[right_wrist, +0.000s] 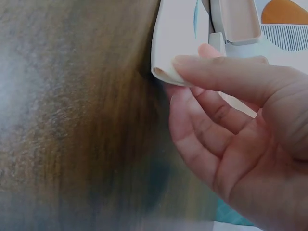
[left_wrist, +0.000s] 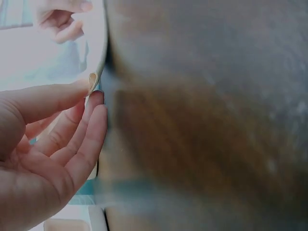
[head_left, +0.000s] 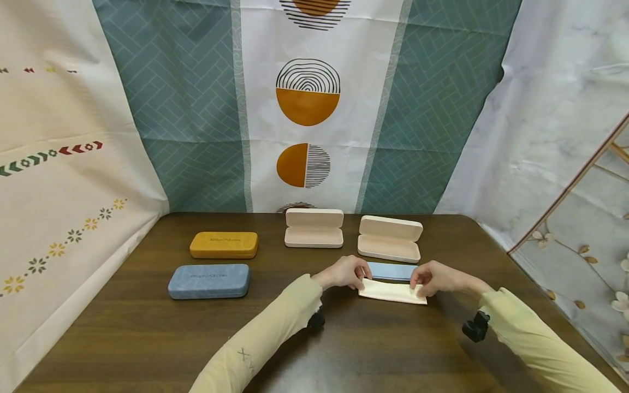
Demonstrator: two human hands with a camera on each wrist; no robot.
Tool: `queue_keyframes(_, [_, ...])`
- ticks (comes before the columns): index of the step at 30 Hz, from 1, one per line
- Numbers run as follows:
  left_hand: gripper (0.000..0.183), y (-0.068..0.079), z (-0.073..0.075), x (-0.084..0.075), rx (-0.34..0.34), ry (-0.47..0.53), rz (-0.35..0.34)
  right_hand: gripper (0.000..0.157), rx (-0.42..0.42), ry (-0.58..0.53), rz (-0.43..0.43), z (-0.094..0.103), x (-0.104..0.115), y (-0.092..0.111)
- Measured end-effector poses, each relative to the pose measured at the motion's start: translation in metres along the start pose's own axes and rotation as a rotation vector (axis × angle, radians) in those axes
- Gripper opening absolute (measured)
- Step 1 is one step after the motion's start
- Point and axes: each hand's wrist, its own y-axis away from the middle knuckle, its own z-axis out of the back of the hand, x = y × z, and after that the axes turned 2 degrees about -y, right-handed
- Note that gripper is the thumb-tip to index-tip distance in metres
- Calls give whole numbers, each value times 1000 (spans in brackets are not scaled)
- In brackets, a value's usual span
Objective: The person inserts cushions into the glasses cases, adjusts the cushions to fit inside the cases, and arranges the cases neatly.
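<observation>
A cream folded cloth (head_left: pixel 390 291) spans between the two hands near the right of the table. Its left end is pinched between thumb and fingers of my left hand (head_left: pixel 345 272); the folded layers show at the fingertips in the left wrist view. My right hand (head_left: pixel 439 278) pinches the opposite end, where the rounded fold of the cloth (right_wrist: pixel 171 43) shows. Just behind lies a light blue folded cloth (head_left: pixel 391 271), partly overlapped by the hands. Beyond it an open glasses case (head_left: pixel 389 248) with a pale pink inside faces me.
Another open glasses case (head_left: pixel 313 238) stands at the back middle. To the left, a closed mustard-yellow glasses case (head_left: pixel 223 245) lies behind a closed blue one (head_left: pixel 209 282). The dark wooden table (head_left: pixel 147 344) ends against hanging patterned fabric (head_left: pixel 201 109).
</observation>
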Motion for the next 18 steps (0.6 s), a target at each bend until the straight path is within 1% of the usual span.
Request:
queue_keyframes(4, [21, 4, 9, 1, -17, 95, -11, 12, -19, -39, -6, 3, 1, -4])
queue_keyframes(9, [19, 10, 21, 7, -78, 206, -35, 11, -66, -116, 13, 5, 1, -11])
queue_keyframes(13, [13, 17, 29, 17, -128, 266, -34, 12, -135, -155, 14, 3, 4, -21])
queue_keyframes(18, [10, 26, 39, 27, -197, 337, -4, 15, -254, -207, -35, -2, 8, -36])
